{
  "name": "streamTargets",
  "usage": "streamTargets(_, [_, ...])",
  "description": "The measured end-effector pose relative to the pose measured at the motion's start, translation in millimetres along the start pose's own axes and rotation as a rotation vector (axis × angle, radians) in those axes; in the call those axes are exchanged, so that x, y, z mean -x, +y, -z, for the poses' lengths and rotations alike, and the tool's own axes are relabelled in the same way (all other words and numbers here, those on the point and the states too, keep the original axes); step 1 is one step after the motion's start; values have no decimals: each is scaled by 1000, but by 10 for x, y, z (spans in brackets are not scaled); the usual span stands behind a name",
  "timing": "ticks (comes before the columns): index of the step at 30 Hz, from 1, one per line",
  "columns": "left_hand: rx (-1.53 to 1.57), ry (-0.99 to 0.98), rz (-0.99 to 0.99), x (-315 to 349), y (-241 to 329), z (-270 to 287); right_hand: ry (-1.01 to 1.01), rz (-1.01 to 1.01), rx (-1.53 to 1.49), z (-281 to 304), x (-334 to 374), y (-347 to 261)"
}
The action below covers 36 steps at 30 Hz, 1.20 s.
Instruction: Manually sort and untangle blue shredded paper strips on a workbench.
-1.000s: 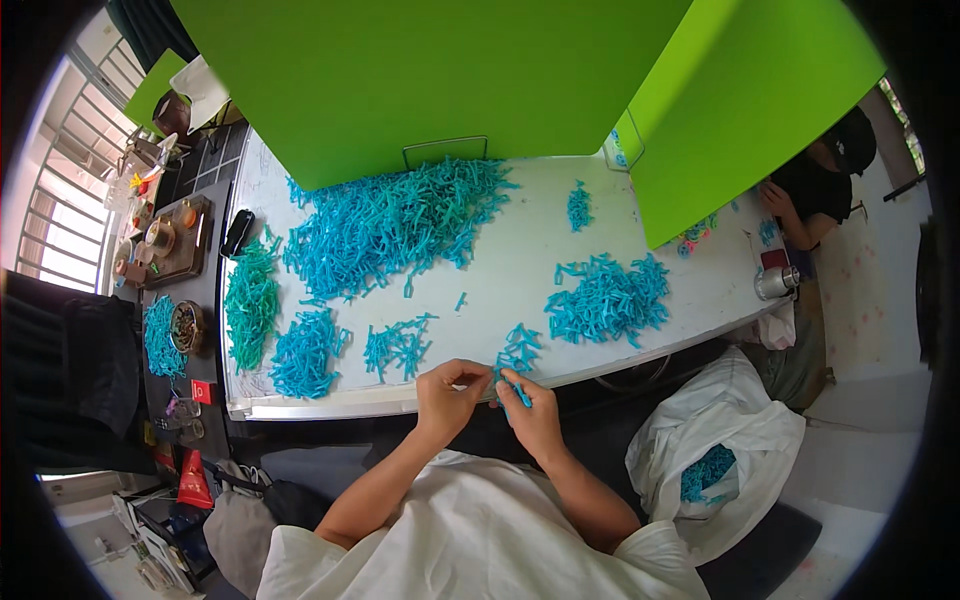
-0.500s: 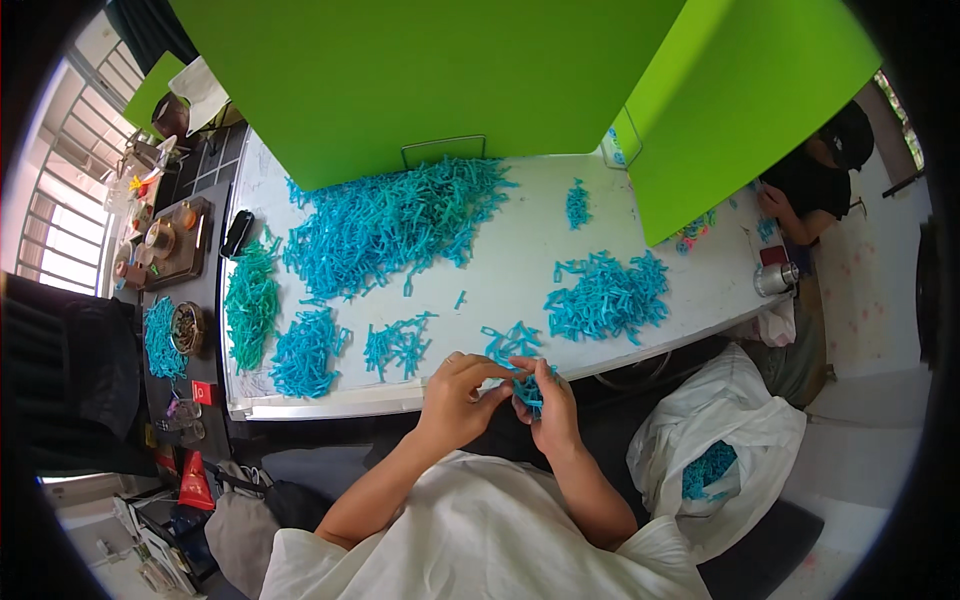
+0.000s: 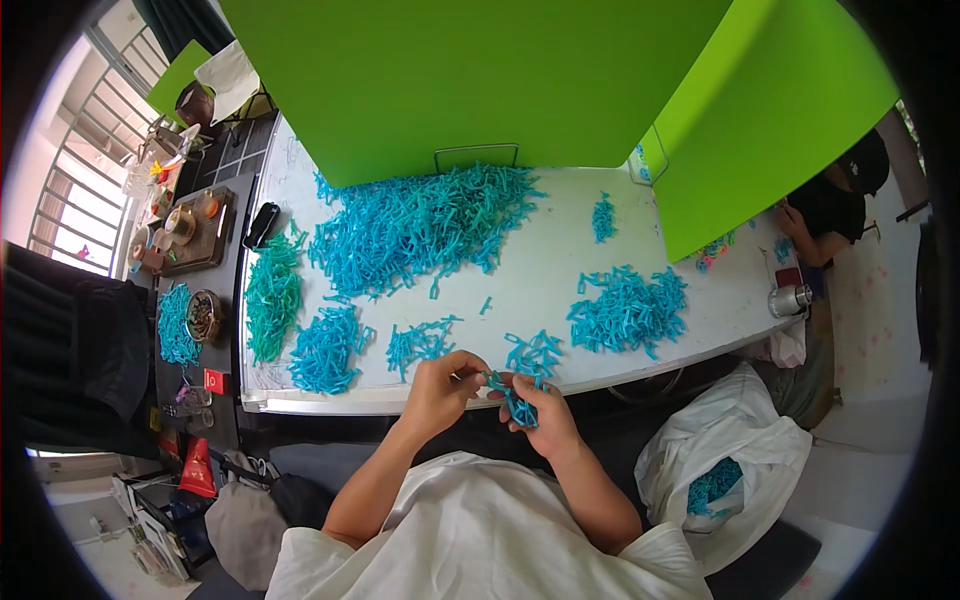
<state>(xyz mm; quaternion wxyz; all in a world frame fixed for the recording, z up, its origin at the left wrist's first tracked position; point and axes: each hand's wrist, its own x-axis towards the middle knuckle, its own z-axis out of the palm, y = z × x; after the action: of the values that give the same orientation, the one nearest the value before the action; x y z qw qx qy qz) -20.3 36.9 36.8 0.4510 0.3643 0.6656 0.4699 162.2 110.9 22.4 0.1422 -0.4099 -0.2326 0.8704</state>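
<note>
My right hand (image 3: 548,418) is closed around a bunch of small blue plastic pieces (image 3: 520,410) in front of the table's near edge. Close on its left, my left hand (image 3: 442,392) pinches one teal plastic piece (image 3: 493,380) between thumb and fingertips. Just beyond the hands lies a small heap of blue pieces (image 3: 533,352), with a looser group (image 3: 420,342) to its left. A bigger blue heap (image 3: 630,312) sits to the right. The widest pile (image 3: 420,230) spreads along the back, against a green panel.
Green panels (image 3: 470,80) wall off the white table (image 3: 520,245). Green pieces (image 3: 272,305) and a blue heap (image 3: 326,350) lie at left. A white sack (image 3: 655,455) with blue pieces stands at lower right. Beyond the right panel sits another person (image 3: 840,205). A metal cup (image 3: 790,300) stands nearby.
My left hand has drawn back a little to the left from my right hand, and a teal piece now shows at its fingertips. The whole view has shifted slightly.
</note>
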Motion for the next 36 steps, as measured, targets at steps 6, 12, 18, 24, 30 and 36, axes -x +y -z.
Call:
streamTargets(6, [-678, 73, -833, 75, 80, 29, 153, 33, 225, -63, -56, 30])
streamTargets(12, [-826, -122, -901, 97, 192, 73, 70, -14, 100, -51, -80, -36])
streamTargets(18, [-472, 309, -389, -448, -158, 283, 162, 111, 206, -161, -82, -43])
streamTargets(24, [-805, 596, -179, -1048, -445, 441, 146, 218, 289, -204, -47, 3])
streamTargets(30, [-776, 631, -258, -738, -267, 206, 193, 377, 263, -193, -97, 43])
streamTargets(36, [29, 259, -137, -26, -156, -87, 227, 365, 307, -273, -107, -20])
